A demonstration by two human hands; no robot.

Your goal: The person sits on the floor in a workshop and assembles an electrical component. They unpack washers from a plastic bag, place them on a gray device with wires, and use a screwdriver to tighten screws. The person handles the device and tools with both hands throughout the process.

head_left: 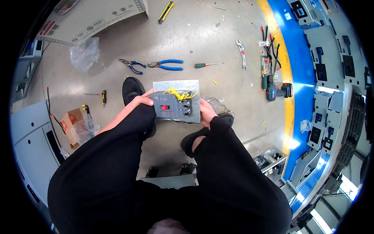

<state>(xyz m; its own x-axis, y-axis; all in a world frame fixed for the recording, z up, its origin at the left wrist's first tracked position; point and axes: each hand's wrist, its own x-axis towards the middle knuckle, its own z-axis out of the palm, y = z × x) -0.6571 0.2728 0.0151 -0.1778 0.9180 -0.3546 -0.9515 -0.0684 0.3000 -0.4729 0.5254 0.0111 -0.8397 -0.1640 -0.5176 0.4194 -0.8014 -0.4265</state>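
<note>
grey breaker [169,106] (yellow wires on top) — on metal plate [177,86] | above knees

Head camera – looking steeply down, floor [194,35] near.

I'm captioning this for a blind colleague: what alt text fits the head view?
Seated person's left hand and right hand hold a grey metal plate bearing a grey breaker block with yellow wires, above a concrete floor with blue-handled pliers and a cordless drill.

Workshop, concrete floor, pliers [170,65], cordless drill [277,92]
</note>
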